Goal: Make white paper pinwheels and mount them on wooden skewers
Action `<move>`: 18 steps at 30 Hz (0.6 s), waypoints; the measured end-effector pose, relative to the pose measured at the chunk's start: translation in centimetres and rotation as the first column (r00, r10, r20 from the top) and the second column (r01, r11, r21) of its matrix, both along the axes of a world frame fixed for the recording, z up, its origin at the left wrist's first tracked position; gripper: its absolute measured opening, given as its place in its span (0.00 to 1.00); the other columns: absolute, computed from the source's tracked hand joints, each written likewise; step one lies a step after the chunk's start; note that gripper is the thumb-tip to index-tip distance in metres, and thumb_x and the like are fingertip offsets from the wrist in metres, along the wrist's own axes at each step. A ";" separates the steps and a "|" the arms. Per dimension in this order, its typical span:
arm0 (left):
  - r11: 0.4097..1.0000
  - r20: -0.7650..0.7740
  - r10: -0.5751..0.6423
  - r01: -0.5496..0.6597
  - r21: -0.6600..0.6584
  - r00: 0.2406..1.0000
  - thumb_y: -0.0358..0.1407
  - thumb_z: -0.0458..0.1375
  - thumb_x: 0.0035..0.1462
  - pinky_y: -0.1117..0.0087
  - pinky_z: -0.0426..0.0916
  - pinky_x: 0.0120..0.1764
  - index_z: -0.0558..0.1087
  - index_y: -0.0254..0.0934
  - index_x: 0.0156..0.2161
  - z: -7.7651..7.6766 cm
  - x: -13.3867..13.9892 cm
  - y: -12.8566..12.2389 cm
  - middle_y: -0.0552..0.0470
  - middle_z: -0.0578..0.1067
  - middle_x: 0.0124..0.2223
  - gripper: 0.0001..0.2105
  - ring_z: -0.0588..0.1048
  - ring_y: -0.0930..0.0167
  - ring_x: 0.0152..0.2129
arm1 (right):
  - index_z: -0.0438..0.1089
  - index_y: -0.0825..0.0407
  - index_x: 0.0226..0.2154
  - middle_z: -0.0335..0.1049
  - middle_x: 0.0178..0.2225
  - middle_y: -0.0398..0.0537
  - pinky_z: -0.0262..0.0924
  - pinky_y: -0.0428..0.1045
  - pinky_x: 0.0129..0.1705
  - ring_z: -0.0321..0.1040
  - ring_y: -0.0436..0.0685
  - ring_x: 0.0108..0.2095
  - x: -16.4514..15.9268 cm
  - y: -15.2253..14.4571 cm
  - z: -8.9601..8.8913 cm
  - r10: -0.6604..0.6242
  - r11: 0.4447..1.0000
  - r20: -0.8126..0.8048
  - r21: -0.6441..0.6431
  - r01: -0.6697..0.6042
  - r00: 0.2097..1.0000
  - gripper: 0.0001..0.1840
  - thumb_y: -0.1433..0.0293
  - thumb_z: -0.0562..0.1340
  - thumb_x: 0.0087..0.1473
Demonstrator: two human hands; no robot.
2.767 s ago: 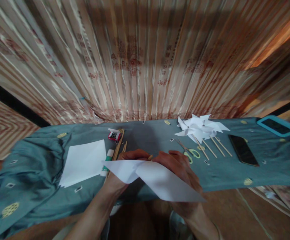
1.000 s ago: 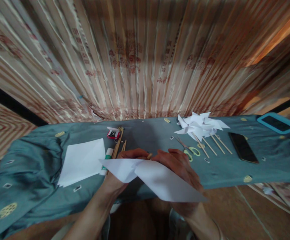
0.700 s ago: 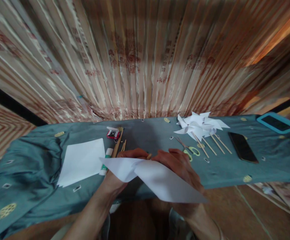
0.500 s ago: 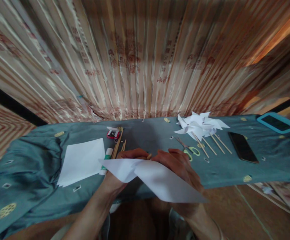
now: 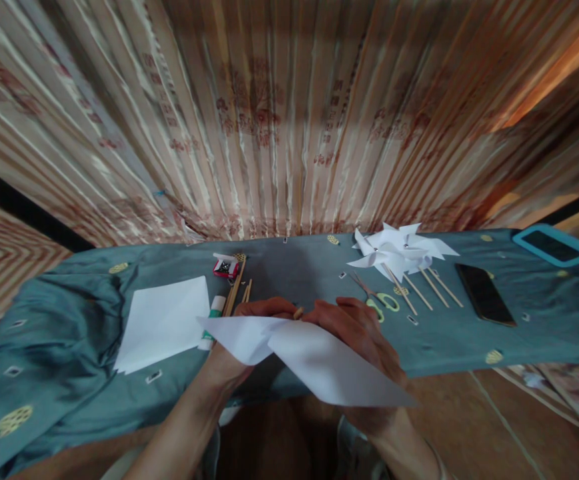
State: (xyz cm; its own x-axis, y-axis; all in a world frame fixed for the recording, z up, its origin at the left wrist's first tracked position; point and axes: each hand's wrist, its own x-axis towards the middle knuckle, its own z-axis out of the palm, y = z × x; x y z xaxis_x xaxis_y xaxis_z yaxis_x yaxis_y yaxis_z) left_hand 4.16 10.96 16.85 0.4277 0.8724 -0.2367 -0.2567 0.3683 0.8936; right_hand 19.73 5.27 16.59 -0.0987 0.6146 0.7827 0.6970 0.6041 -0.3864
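A white paper pinwheel (image 5: 319, 363) with folded blades is held up over the table's front edge, between my two hands. The tip of a thin wooden stick (image 5: 298, 312) shows at the fingers of my left hand (image 5: 269, 307), which is closed on it behind the paper. My right hand (image 5: 352, 327) is closed against the pinwheel, its knuckles bent beside the stick tip. The paper hides most of the fingertips and the place where stick and paper meet.
On the teal cloth (image 5: 299, 267) at left lie white paper sheets (image 5: 166, 323), a glue stick (image 5: 213, 322), wooden sticks (image 5: 234, 287) and a small red box (image 5: 226, 267). At right are scissors (image 5: 382, 303), finished pinwheels (image 5: 404, 248), a phone (image 5: 486, 293) and a blue-framed tablet (image 5: 554, 244).
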 end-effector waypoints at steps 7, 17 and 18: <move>0.999 -0.023 -0.021 0.021 0.024 1.000 0.40 0.67 0.40 0.71 0.55 0.24 0.74 0.34 0.24 -0.2 0.0 0.1 0.51 0.69 0.24 0.11 0.63 0.73 0.21 | 0.62 0.50 0.55 0.78 0.37 0.46 0.65 0.55 0.53 0.74 0.58 0.39 0.0 0.1 0.0 0.002 1.000 0.000 0.010 -0.002 1.000 0.21 0.73 0.60 0.59; 0.995 -0.014 -0.064 0.065 0.082 0.998 0.42 0.67 0.43 0.71 0.55 0.25 0.73 0.34 0.24 -0.7 -0.4 0.1 0.53 0.67 0.24 0.12 0.62 0.73 0.21 | 0.60 0.48 0.58 0.78 0.37 0.45 0.67 0.57 0.51 0.75 0.59 0.39 0.0 0.0 -0.2 -0.002 1.000 -0.007 0.005 0.002 1.000 0.24 0.73 0.59 0.59; 0.994 -0.014 -0.067 0.068 0.082 0.998 0.42 0.67 0.44 0.71 0.55 0.25 0.73 0.34 0.24 -0.6 -0.3 0.1 0.53 0.67 0.24 0.12 0.62 0.74 0.21 | 0.61 0.47 0.57 0.78 0.37 0.45 0.68 0.57 0.50 0.75 0.59 0.39 0.0 0.1 -0.1 0.000 1.000 -0.014 0.004 0.000 1.000 0.24 0.73 0.60 0.59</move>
State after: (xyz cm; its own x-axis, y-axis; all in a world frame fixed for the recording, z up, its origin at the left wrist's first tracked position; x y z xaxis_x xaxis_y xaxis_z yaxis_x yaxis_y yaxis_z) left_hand 3.85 11.05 16.21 0.4842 0.8583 -0.1699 -0.2238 0.3092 0.9243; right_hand 19.74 5.35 16.50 -0.0879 0.6117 0.7862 0.6914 0.6056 -0.3939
